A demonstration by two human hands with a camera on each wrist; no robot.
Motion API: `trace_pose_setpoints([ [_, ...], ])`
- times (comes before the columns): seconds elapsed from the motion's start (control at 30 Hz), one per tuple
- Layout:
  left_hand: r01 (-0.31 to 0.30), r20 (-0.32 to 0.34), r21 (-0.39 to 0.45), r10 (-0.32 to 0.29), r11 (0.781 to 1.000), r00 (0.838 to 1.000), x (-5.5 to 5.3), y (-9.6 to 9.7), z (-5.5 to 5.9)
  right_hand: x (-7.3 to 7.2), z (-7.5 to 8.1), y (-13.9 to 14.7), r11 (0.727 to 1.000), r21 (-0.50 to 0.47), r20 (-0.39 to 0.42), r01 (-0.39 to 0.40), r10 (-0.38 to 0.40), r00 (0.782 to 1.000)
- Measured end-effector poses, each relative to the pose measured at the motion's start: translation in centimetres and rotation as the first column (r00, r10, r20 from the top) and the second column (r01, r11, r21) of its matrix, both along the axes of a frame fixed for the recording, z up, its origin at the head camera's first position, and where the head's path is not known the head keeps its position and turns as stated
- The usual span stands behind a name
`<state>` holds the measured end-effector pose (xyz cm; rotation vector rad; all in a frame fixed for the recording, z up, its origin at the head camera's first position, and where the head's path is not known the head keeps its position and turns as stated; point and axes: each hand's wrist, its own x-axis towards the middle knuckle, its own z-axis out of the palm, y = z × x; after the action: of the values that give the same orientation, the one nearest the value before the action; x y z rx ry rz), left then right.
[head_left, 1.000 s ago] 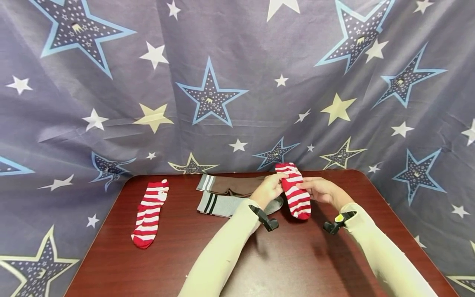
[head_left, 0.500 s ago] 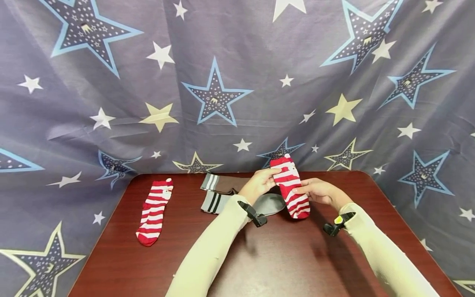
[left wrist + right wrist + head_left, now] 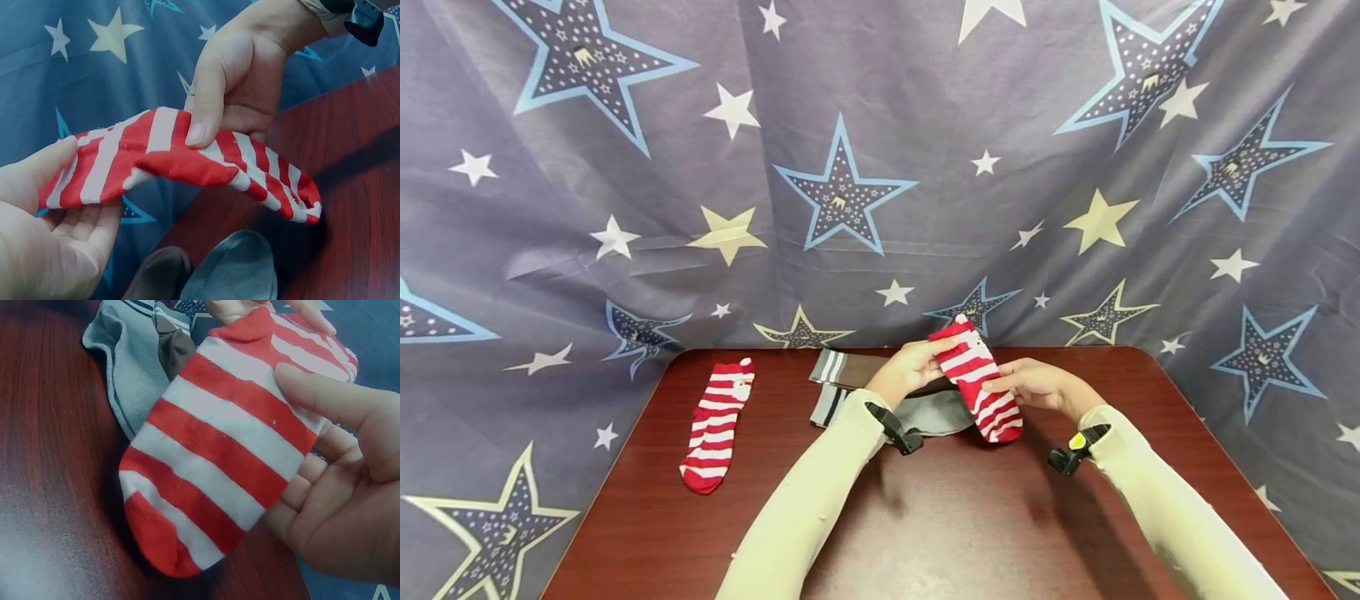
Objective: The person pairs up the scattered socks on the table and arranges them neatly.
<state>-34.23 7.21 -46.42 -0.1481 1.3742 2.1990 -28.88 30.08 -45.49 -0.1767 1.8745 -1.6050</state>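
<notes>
A red-and-white striped sock [image 3: 976, 379] with a small white pompom at its cuff is held up over the right half of the table. My left hand [image 3: 913, 371] pinches its cuff end between thumb and fingers. Around its middle, my right hand [image 3: 1037, 383] grips with the thumb on top and fingers beneath, as the right wrist view shows. The red toe [image 3: 156, 540] hangs down toward the tabletop. Behind the left hand lie a grey sock [image 3: 936, 412] with black stripes and a brown sock [image 3: 865, 369] with a grey, white-striped cuff, both partly hidden.
A second red-and-white striped sock [image 3: 715, 425] lies flat at the table's left side. The dark red wooden table [image 3: 940, 525] ends at the back against a grey-blue curtain [image 3: 925, 108] printed with stars.
My left hand has moved left with the cuff, tilting the held sock further. My right hand keeps its grip near the middle. The view has shifted slightly.
</notes>
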Motion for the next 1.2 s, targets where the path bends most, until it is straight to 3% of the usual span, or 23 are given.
trace_pose_setpoints([
  [0.13, -0.014, -0.011, -0.037, 0.014, 0.999, 1.000, -0.1, -1.0, 0.1, -0.1, 0.1, -0.4, 0.999, 0.013, 0.012, -0.029, 0.029, 1.000],
  [0.37, 0.010, -0.053, -0.081, -0.014, 0.997, 0.999, -0.3, -3.1, 0.2, -0.1, 0.3, -0.8, 0.998, 0.028, -0.006, -0.060, 0.060, 0.998],
  [0.77, -0.006, -0.022, -0.103, 0.004, 0.995, 1.000, -0.9, -6.2, 0.2, -0.2, 0.1, -1.4, 0.991, 0.079, -0.011, -0.107, 0.108, 0.994],
  [1.2, 0.073, -0.040, -0.125, -0.079, 0.989, 0.996, -1.2, -10.2, -0.2, -0.4, -0.2, -0.6, 0.993, 0.078, -0.019, -0.091, 0.093, 0.995],
])
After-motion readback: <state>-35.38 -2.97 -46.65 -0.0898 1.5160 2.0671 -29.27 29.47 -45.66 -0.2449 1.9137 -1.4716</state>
